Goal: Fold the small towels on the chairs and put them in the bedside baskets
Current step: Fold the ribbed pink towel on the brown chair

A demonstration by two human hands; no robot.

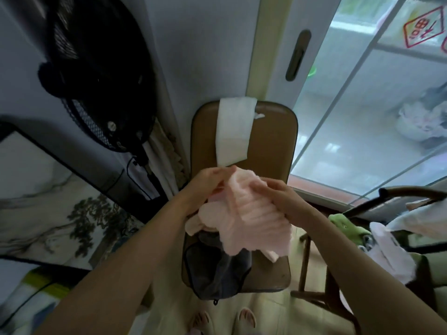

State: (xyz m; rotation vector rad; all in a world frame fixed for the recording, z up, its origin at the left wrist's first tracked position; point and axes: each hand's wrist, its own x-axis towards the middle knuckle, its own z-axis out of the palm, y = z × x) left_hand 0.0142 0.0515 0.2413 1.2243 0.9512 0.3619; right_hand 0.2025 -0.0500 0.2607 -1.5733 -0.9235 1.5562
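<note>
Both hands, left (210, 178) and right (278, 192), hold the fluffy pink towel (254, 218), not folded yet; the white towel (233, 131) at twelve o'clock waits.

The pink towel (251, 213) was up off the chair (271, 141), bunched and ribbed, hanging in loose folds between both hands — the left hand (208, 182) pinched its upper left edge, the right hand (278, 194) gripped its upper right side. Its lower corners drooped over the seat. A white towel (233, 131) was draped over the brown chair's backrest, hanging flat down the front. On the seat lay a dark grey cloth (217, 269), crumpled, partly under the pink one. On a second chair (387, 197) to the right, pale pink and white towels (389, 252) were slung — unfolded.
</note>
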